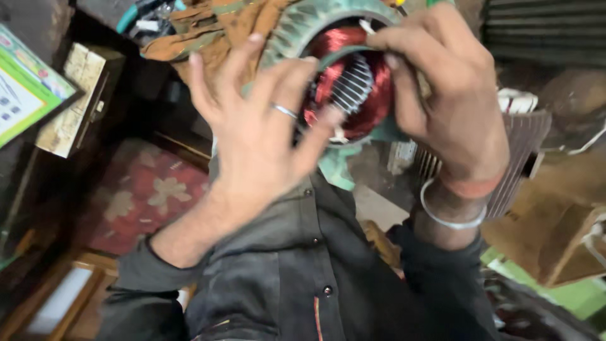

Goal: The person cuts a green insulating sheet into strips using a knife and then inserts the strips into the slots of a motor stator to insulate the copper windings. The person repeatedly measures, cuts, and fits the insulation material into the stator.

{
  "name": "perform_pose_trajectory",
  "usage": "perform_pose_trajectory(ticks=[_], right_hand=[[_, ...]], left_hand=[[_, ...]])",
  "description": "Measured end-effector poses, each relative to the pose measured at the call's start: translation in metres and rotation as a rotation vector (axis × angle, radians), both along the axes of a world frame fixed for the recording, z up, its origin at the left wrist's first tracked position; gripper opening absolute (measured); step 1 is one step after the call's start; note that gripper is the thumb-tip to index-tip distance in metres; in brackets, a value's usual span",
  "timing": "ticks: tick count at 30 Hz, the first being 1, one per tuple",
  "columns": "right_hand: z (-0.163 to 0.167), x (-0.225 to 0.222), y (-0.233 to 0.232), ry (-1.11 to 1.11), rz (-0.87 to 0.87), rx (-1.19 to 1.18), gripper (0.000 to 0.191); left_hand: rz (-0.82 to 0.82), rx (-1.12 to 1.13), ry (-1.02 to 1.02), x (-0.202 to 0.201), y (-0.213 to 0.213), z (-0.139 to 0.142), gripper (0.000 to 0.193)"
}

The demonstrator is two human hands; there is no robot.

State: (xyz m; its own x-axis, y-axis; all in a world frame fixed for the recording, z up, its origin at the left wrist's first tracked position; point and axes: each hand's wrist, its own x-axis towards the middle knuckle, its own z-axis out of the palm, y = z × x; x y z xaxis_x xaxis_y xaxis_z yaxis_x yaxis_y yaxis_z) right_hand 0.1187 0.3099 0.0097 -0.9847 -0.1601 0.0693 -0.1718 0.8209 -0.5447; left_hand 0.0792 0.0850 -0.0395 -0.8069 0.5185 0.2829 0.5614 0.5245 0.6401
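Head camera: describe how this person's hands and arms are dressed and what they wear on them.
Both arms are in dark grey sleeves pushed up toward the elbows, part of a buttoned shirt. The left hand carries a plain silver ring on one finger. The right hand has a thin silver bangle at the wrist, beside a reddish-orange band.

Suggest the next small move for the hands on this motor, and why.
Probably press the green strip down into the slot. The right hand pinches it at the red copper coils inside the green motor housing, while the left hand steadies the rim with spread fingers.
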Motion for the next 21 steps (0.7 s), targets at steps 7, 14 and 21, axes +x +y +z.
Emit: perform_pose_trajectory(ticks=[7,14,21], right_hand=[[-0.017,-0.007,-0.009,-0.041,-0.056,0.129,0.028],[-0.037,0.048,0.004,0.374,-0.496,-0.332,0.014],[-0.118,0.059,0.023,0.233,-0.712,-1.149,0.022]], left_hand=[[0.034,-0.057,-0.066,0.035,-0.001,-0.047,0.097],[0.053,0.014,-0.135,0.024,0.003,-0.044,0.092],[-0.069,-0.223,-0.307,-0.011,0.024,-0.017,0.055]])
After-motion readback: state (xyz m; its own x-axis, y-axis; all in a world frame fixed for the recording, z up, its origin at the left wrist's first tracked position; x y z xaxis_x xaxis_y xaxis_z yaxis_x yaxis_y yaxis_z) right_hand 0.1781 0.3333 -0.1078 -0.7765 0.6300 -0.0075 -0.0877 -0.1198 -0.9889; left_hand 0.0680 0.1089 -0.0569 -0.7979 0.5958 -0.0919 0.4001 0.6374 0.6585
